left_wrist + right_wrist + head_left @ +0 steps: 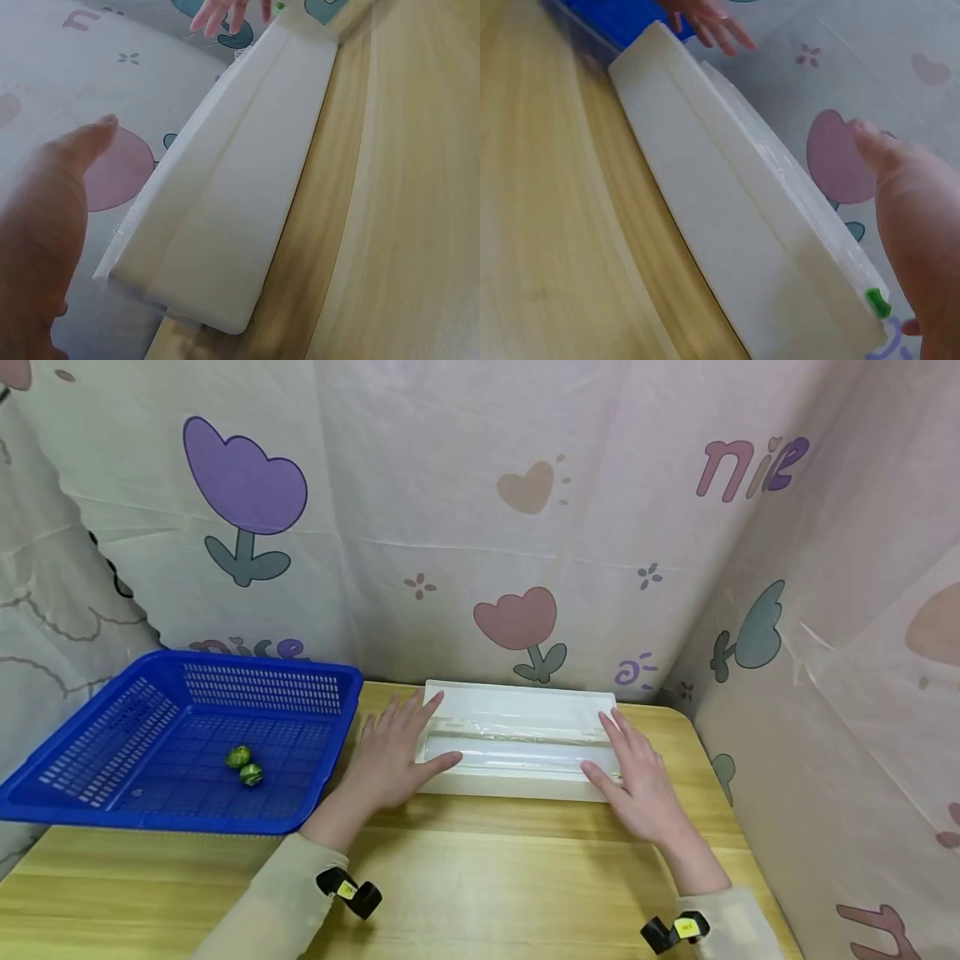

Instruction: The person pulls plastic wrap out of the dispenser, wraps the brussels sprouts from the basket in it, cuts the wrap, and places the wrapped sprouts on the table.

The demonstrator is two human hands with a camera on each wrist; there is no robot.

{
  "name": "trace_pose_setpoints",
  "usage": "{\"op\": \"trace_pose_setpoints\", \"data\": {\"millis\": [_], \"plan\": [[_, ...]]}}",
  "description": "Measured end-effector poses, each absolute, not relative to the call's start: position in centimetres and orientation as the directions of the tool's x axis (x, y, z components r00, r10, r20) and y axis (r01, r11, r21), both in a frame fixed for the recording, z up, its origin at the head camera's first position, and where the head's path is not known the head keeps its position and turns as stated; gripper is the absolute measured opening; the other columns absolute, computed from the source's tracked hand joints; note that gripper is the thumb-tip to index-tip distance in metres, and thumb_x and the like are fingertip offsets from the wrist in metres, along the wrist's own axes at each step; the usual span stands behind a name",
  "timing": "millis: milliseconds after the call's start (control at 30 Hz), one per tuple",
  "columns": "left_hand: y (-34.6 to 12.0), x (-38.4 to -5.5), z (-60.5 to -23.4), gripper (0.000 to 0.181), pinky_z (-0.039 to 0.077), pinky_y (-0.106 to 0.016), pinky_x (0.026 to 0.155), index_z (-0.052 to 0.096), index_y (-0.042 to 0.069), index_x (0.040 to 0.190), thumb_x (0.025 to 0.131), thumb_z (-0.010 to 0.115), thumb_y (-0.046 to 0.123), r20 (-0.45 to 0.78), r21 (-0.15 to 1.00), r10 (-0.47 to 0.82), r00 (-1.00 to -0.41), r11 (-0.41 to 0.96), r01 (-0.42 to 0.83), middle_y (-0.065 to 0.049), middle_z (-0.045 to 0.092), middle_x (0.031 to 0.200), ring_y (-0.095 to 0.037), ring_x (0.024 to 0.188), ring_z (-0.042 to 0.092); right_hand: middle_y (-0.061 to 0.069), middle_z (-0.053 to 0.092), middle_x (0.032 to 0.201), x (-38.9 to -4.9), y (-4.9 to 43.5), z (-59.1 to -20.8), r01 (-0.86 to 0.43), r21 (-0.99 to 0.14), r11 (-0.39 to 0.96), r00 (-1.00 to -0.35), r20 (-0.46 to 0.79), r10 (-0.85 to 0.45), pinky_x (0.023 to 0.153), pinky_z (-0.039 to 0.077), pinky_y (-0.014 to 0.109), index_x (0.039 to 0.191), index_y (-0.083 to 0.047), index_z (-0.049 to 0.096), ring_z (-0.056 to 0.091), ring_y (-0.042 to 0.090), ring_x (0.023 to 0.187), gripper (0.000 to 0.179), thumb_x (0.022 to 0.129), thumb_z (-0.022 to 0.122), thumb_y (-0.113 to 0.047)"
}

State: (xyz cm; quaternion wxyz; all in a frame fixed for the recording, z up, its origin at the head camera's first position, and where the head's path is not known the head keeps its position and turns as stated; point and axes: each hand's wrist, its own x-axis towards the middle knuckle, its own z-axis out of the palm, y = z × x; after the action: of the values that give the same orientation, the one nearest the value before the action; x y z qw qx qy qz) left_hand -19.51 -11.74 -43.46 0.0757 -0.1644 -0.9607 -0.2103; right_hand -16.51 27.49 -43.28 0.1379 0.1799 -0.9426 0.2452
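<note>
A long white box that looks like a cling film dispenser (517, 787) lies on the table, with shiny clear film stretched across its top. One end bears a small green piece (878, 302). My left hand (390, 760) is spread at the box's left end, fingers fairly straight and thumb over the front part. At the right end is my right hand (637, 781), its fingers also extended. Neither hand is curled round the box; whether the fingertips touch it I cannot tell. In each wrist view, a thumb (75, 154) shows beside the box.
A blue plastic basket (187, 821) stands on the left of the wooden table (480, 877). Inside it lie two small green patterned balls (238, 757). A printed curtain (405, 468) hangs behind the table and along its right side.
</note>
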Motion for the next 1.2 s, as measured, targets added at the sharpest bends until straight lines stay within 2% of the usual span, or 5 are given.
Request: {"op": "trace_pose_setpoints", "data": {"millis": [167,400,667,1100,1200], "plan": [[-11.7,-20.1,-43.9,0.091,0.015,-0.073,0.119,0.028,0.028,0.169,0.097,0.056,0.075,0.268,0.501,0.249,-0.93,0.789,0.356,-0.012,0.033,0.17,-0.042,0.156,0.023,0.019,0.028,0.17,-17.4,28.0,-43.7,-0.394,-0.566,0.724,-0.907,0.369,-0.205,0.116,0.021,0.075,0.167,-0.011,0.03,0.025,0.047,0.153,0.073,0.106,0.065,-0.031],[-11.3,-21.1,-44.0,0.076,0.022,-0.072,0.116,0.043,0.025,0.163,0.099,0.07,0.056,0.299,0.614,0.207,-0.931,0.705,0.354,-0.01,0.048,0.16,-0.04,0.148,0.037,0.018,0.044,0.16,-18.7,28.2,-44.1,-0.39,-0.69,0.609,-0.905,0.41,-0.114,0.105,0.038,0.067,0.158,-0.002,0.045,0.045,0.044,0.139,0.06,0.105,0.069,-0.018],[-11.0,-22.0,-44.1,0.06,0.023,-0.071,0.114,0.06,0.021,0.152,0.098,0.077,0.043,0.29,0.672,0.178,-0.94,0.662,0.333,-0.012,0.057,0.152,-0.039,0.144,0.042,0.02,0.06,0.142,-19.6,28.0,-44.0,-0.392,-0.69,0.609,-0.901,0.423,-0.101,0.104,0.041,0.06,0.145,0.0,0.06,0.054,0.042,0.127,0.047,0.102,0.073,-0.012],[-10.8,-23.1,-44.4,0.037,0.016,-0.067,0.105,0.078,0.017,0.13,0.098,0.078,0.036,0.285,0.606,0.188,-0.94,0.724,0.328,-0.007,0.067,0.132,-0.035,0.128,0.047,0.015,0.066,0.12,-21.0,28.2,-44.1,-0.325,-0.666,0.671,-0.934,0.335,-0.12,0.1,0.048,0.058,0.12,0.0,0.075,0.06,0.037,0.113,0.024,0.099,0.077,-0.01],[-10.7,-23.2,-44.4,0.034,0.017,-0.067,0.104,0.079,0.017,0.127,0.098,0.078,0.035,0.273,0.59,0.189,-0.943,0.742,0.319,-0.007,0.067,0.129,-0.035,0.127,0.047,0.011,0.064,0.114,-21.0,28.2,-44.1,-0.292,-0.668,0.685,-0.946,0.309,-0.101,0.101,0.042,0.058,0.115,-0.003,0.077,0.06,0.035,0.108,0.019,0.098,0.078,-0.011]]}}
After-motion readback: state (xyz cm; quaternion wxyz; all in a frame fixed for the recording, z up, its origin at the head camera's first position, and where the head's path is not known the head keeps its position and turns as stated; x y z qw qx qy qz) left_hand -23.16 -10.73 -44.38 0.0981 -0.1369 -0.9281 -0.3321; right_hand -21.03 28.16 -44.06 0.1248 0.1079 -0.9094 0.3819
